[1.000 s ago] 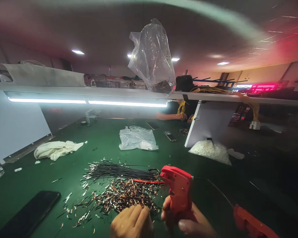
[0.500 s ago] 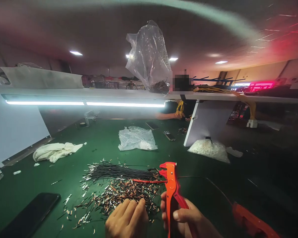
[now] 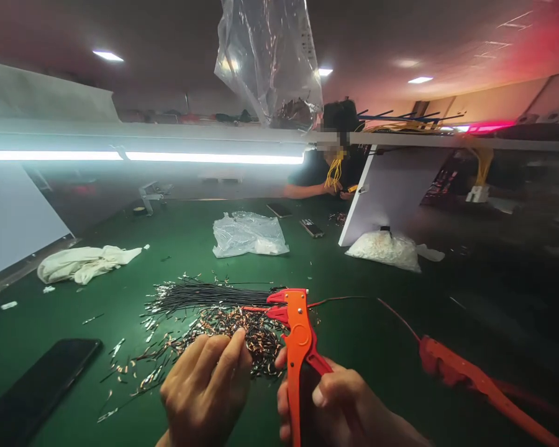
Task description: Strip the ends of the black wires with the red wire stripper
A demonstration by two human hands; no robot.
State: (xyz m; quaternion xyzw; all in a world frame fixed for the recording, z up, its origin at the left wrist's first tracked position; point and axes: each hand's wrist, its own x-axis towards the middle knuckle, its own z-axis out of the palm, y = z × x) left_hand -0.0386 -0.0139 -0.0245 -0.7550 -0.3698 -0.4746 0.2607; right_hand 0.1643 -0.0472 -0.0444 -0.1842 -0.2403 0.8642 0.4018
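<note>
My right hand [image 3: 340, 397] is wrapped round the handles of an orange and red wire stripper [image 3: 299, 335], held upright with its red jaws pointing left. My left hand [image 3: 207, 385] is closed, thumb and forefinger together, over the near edge of a heap of short copper and black wire scraps [image 3: 256, 338]; what it pinches is too small to make out. Behind the heap a bundle of black wires [image 3: 214, 296] lies lengthwise, its right ends by the tool's jaws. A red wire [image 3: 254, 308] lies between bundle and heap.
A second red stripper [image 3: 470, 372] lies at right, a black phone [image 3: 41, 391] at left. Further back are a white cloth [image 3: 86, 263], a plastic bag [image 3: 249, 234] and a bag of white pieces [image 3: 386, 249]. A shelf [image 3: 168, 138] spans above; a person [image 3: 312, 177] sits beyond, holding yellow wires.
The view has tilted down and shifted. My left hand shows more fully, further left of the tool. The stripper's jaws now reach the right ends of the black bundle.
</note>
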